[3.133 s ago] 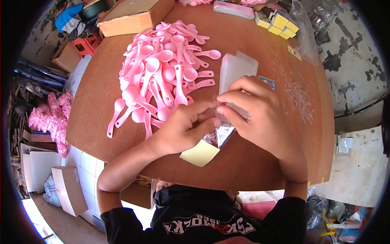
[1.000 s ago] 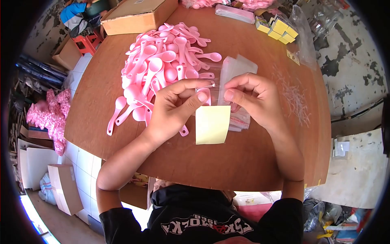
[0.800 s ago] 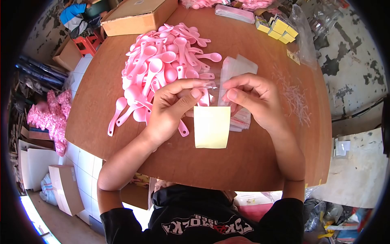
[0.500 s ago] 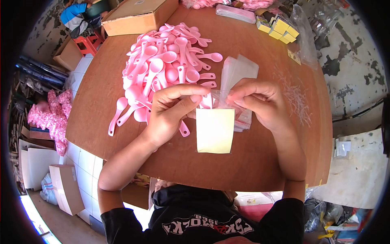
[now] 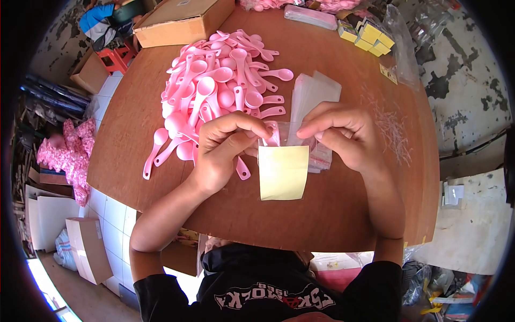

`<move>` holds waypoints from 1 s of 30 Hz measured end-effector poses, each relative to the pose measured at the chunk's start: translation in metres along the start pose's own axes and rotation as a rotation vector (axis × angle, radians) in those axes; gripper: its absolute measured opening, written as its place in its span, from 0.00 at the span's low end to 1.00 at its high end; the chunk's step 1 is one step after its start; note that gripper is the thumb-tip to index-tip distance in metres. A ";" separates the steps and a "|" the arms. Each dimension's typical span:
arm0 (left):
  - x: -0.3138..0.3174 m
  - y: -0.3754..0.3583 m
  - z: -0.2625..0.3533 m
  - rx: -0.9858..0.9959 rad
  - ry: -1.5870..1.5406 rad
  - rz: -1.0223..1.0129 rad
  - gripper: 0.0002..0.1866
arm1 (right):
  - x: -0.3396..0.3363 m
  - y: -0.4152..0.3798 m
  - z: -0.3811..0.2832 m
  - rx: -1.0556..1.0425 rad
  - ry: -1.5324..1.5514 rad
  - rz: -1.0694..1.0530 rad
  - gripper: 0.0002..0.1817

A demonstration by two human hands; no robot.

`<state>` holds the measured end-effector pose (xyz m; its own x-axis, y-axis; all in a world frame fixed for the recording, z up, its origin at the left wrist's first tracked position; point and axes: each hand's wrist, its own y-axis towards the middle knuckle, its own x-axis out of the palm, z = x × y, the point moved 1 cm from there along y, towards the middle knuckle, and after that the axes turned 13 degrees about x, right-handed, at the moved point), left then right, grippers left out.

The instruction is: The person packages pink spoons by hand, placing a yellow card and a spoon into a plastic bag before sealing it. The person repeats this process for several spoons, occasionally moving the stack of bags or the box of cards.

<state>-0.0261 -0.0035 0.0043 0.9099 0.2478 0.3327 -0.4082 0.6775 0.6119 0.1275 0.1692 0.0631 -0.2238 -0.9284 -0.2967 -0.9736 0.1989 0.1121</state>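
Between my two hands hangs a small clear plastic bag (image 5: 292, 138) with a pale yellow card (image 5: 283, 173) in its lower part. My left hand (image 5: 217, 155) is closed in a pinch on the bag's upper left corner. The upper right edge is pinched by my right hand (image 5: 347, 137), thumb against forefinger. A pink spoon's handle (image 5: 274, 134) shows at the bag's top, beside my left fingertips; the card hides the rest of it. Behind my right hand lies a stack of clear plastic bags (image 5: 319, 91) on the table.
A big heap of pink spoons (image 5: 214, 88) covers the table's (image 5: 343, 214) left middle. A cardboard box (image 5: 182, 21) and yellow card stacks (image 5: 373, 37) stand at the far side. Thin plastic strips (image 5: 394, 131) lie at right. Another person (image 5: 99, 24) sits at upper left.
My left fingers have shifted slightly down and left, so more of the spoon handle and bag top shows. The card has tilted a little and looks less glaring. My right hand moved slightly left.
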 end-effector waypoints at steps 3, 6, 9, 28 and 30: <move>-0.001 0.001 0.002 -0.027 -0.059 -0.007 0.07 | -0.004 0.002 0.003 -0.087 -0.011 -0.019 0.10; 0.002 0.003 -0.002 0.120 0.175 -0.092 0.06 | 0.009 0.001 0.004 -0.053 0.063 0.082 0.04; 0.008 0.003 -0.005 -0.053 0.210 -0.010 0.14 | 0.012 0.004 0.002 -0.102 -0.173 0.173 0.10; -0.034 -0.063 0.140 -0.700 0.463 -1.098 0.14 | -0.037 -0.013 -0.003 0.043 -0.470 0.224 0.06; -0.050 -0.093 0.153 -0.748 0.799 -1.050 0.18 | -0.039 -0.011 0.001 0.173 -0.558 0.218 0.07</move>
<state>-0.0447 -0.1849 0.0404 0.6560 -0.4238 -0.6246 0.3381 0.9048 -0.2588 0.1471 0.2032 0.0724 -0.3624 -0.5657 -0.7407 -0.8856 0.4567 0.0845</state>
